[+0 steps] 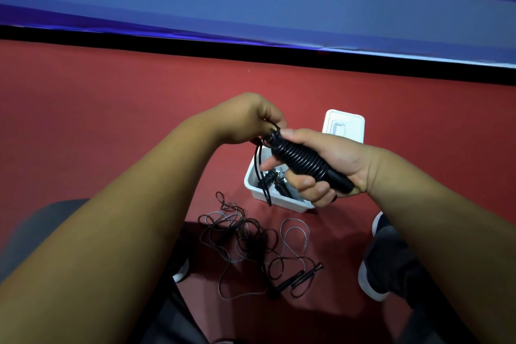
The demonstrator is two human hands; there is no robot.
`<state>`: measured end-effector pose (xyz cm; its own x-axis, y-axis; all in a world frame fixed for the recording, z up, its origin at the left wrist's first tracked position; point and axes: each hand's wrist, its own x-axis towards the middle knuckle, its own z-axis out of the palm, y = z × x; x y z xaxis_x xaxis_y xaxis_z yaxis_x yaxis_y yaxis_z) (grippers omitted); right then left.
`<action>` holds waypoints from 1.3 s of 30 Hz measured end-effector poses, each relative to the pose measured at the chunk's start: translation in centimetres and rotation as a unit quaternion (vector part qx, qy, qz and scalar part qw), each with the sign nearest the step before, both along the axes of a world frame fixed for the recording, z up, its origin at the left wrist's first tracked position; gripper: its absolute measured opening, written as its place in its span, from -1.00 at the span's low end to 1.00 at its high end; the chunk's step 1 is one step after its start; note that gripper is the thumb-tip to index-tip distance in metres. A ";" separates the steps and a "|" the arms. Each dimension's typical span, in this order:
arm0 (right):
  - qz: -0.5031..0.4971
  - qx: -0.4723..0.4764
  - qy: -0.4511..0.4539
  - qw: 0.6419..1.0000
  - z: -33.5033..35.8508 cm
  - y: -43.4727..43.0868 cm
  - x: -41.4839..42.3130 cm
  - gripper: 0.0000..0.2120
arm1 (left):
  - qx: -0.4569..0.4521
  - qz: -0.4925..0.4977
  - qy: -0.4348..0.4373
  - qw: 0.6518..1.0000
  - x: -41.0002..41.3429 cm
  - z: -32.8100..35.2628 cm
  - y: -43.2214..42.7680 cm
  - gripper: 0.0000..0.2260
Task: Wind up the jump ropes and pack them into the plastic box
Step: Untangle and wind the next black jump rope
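The right hand (321, 165) is curled tight round a black jump rope bundle (300, 160), its handles wrapped in close turns of black cord; the thumb lies along the far side and the fingers fold under the near side. The left hand (251, 120) is closed at the bundle's far left end, thumb and fingers pinching the black cord there; a slack loop of cord (261, 173) hangs from that pinch and drops across the box. Both hands hold the bundle in the air above a white rectangular plastic box (282, 204) that sits on the red floor (111, 120); inside the box lie wound ropes (279, 186), dark with some silvery coils. A white plastic lid (344, 126) rests just beyond the box, on its far right side. Nearer, left of the box's near corner, a tangle of thin loose ropes (243, 234) sprawls on the floor, some black and some pale; slim black handles (301, 276) lie at its near right edge. A dark shoe with a white sole (374, 279) stands to the right; a blue banner (251, 8) runs along the far side.
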<state>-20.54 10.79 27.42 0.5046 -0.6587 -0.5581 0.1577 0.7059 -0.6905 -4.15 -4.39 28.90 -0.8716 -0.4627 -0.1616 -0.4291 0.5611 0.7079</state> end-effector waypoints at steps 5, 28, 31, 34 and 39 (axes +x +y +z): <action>0.071 0.007 0.096 0.993 -1.1 -0.1 0.5 -0.10 | 0.049 0.017 0.007 0.999 -0.7 0.2 0.5 -0.80; -0.205 -0.045 0.271 0.939 -3.1 -1.7 -0.6 -0.68 | -0.157 -0.008 0.011 0.988 -0.8 2.6 0.6 -0.74; -0.237 -0.059 0.266 0.933 -3.0 -1.9 -1.1 -0.67 | -0.127 0.007 -0.019 0.992 -0.4 2.2 0.1 -0.66; -0.265 -0.077 0.243 0.930 -2.9 -2.2 -1.0 -0.66 | -0.132 0.039 -0.042 0.990 -0.6 1.5 0.0 -0.68; -0.317 -0.087 0.183 0.926 -2.4 -2.5 -0.2 -0.61 | -0.129 0.078 -0.038 0.988 -1.1 0.4 0.5 -0.71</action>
<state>-20.74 8.25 25.02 -0.2170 -0.8539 -0.4731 0.2350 0.4247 -0.8743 -5.29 -3.93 29.29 -0.7762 -0.6250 -0.0825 -0.5708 0.6412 0.5129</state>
